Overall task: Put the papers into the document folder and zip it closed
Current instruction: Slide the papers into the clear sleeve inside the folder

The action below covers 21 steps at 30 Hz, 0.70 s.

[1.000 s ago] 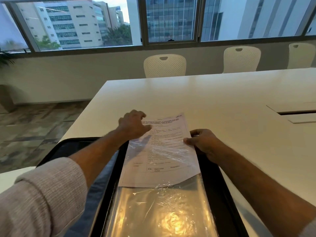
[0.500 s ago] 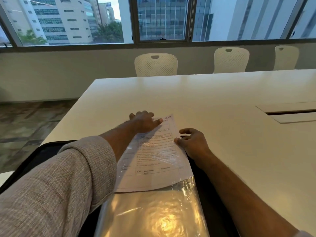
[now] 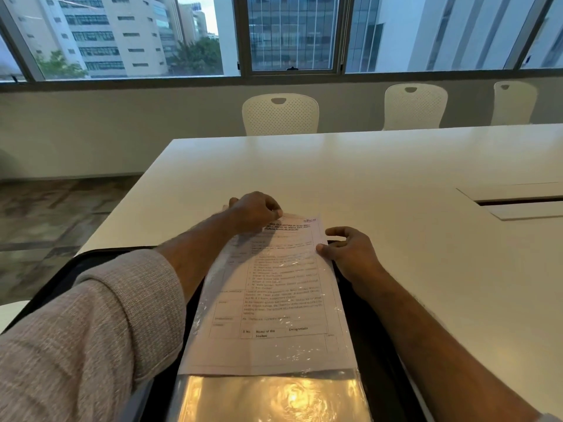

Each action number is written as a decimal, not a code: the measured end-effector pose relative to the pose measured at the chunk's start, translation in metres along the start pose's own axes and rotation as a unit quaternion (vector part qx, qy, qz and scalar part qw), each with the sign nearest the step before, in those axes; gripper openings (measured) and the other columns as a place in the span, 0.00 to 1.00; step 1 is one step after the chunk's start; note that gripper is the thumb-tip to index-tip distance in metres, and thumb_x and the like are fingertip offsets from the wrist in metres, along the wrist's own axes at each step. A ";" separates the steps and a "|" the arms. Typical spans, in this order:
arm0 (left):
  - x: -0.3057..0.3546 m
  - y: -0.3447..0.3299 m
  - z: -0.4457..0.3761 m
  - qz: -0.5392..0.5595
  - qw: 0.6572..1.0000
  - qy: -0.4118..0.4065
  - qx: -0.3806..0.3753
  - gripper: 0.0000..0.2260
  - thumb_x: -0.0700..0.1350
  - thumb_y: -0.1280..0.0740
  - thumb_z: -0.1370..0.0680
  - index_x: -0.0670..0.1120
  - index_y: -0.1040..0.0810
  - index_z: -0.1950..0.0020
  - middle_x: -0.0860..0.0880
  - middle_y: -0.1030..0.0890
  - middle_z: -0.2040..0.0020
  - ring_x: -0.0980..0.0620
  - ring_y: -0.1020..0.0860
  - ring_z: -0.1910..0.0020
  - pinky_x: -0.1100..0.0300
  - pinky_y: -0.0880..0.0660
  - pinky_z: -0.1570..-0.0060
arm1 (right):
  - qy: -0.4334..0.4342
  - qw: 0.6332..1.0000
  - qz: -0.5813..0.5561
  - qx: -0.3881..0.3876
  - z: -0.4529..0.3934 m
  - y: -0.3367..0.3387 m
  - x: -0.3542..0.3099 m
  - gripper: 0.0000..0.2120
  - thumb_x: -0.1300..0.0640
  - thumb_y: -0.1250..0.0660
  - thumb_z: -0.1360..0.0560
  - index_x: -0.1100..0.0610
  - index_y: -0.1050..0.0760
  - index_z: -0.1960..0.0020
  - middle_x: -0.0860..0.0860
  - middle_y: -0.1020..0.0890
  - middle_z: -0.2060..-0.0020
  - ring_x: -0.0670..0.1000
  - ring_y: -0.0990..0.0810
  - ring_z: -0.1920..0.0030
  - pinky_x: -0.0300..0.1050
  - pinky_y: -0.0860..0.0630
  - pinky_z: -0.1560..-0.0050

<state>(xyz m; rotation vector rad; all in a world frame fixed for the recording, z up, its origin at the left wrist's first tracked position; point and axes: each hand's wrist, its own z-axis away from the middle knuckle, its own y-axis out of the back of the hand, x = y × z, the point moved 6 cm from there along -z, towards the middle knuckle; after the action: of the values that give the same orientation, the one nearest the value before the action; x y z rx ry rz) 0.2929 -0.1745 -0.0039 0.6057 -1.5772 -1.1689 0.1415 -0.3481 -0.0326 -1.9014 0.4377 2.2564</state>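
**Sheet slid deeper into the sleeve**

The papers [image 3: 274, 287] have been worked further into the clear sleeve [image 3: 274, 397] of the open document folder [image 3: 374, 345]. Beyond the sleeve's far edge, the sheet's top corner is pinched by the curled left hand [image 3: 254, 213]; at its right edge, the right hand [image 3: 350, 254] rests with loosely curled fingers. Zipping remains undone.

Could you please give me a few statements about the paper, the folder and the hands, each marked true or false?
1. The printed paper lies under a clear plastic sleeve. True.
2. The right hand rests at the paper's right edge. True.
3. The left hand lies off the table. False: it is at the paper's far left corner, fingers curled there.
4. The black document folder is zipped closed. False: it lies open under the sleeve.
5. Three white chairs stand beyond the table. True.
6. The paper is blank. False: it carries printed text and a table.
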 end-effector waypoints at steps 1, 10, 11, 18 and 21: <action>-0.001 0.002 0.003 0.020 1.000 0.005 -0.014 0.09 0.54 0.35 0.22 0.56 0.17 0.49 0.59 0.17 0.53 0.56 0.22 0.53 0.51 0.33 0.47 | 0.000 1.000 -0.003 0.000 0.000 0.000 0.000 0.17 0.64 0.28 0.28 0.56 0.28 0.43 0.58 0.16 0.55 0.55 0.14 0.62 0.51 0.17 0.62; -0.022 0.028 0.041 0.023 0.998 0.010 -0.052 0.11 0.54 0.32 0.23 0.54 0.19 0.42 0.53 0.17 0.46 0.52 0.21 0.49 0.50 0.26 0.44 | 0.008 1.000 -0.016 -0.012 -0.001 0.002 0.003 0.19 0.65 0.28 0.28 0.55 0.28 0.40 0.57 0.16 0.54 0.54 0.14 0.60 0.51 0.17 0.61; -0.029 0.031 0.047 -0.021 0.999 0.019 -0.036 0.13 0.56 0.33 0.23 0.54 0.20 0.40 0.53 0.18 0.43 0.51 0.21 0.47 0.47 0.28 0.40 | 0.009 1.000 -0.017 -0.012 0.000 0.002 0.003 0.20 0.65 0.28 0.28 0.56 0.29 0.39 0.57 0.16 0.54 0.54 0.14 0.60 0.51 0.17 0.61; -0.050 0.016 0.085 0.070 0.994 -0.013 -0.087 0.33 0.57 0.24 0.31 0.52 0.27 0.29 0.51 0.27 0.35 0.52 0.28 0.39 0.57 0.31 0.37 | 0.023 1.000 -0.005 -0.010 0.004 0.001 -0.001 0.23 0.65 0.27 0.30 0.57 0.28 0.37 0.58 0.16 0.58 0.50 0.15 0.67 0.42 0.22 0.70; -0.049 0.014 0.092 0.099 0.992 -0.017 -0.076 0.34 0.55 0.21 0.34 0.51 0.26 0.31 0.52 0.26 0.37 0.52 0.26 0.39 0.55 0.29 0.36 | 0.022 1.000 -0.006 -0.011 0.005 0.000 -0.001 0.24 0.65 0.27 0.29 0.57 0.29 0.36 0.59 0.16 0.57 0.54 0.14 0.64 0.45 0.20 0.67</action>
<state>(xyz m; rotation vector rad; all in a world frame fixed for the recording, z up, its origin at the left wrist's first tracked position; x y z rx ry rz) 0.2269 -0.0932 -0.0120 0.3222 -1.5229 -1.1418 0.1367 -0.3467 -0.0303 -1.9620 0.4075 2.2243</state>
